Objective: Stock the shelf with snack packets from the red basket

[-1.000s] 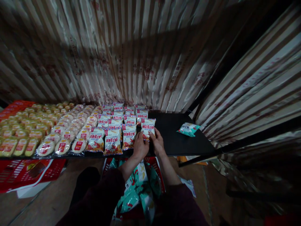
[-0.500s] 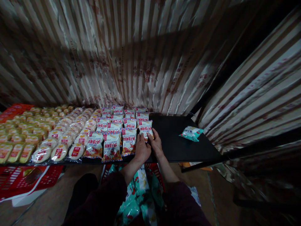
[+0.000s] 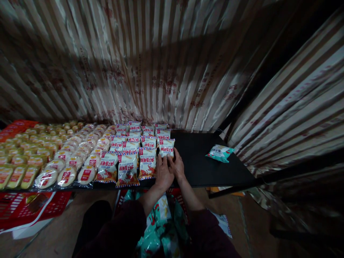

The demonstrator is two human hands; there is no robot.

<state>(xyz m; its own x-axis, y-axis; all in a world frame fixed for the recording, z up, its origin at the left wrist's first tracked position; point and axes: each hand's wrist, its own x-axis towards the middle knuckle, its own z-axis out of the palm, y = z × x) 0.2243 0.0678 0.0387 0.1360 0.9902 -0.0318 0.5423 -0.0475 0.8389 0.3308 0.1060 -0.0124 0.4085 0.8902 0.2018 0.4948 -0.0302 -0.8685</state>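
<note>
Left hand (image 3: 165, 177) against partly hidden packet (image 3: 166, 146)

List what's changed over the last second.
The white-and-red packet slid slightly left and away from the person. The left hand and right hand still touch its near end; whether they grip it is unclear. The teal packet stayed put.
</note>
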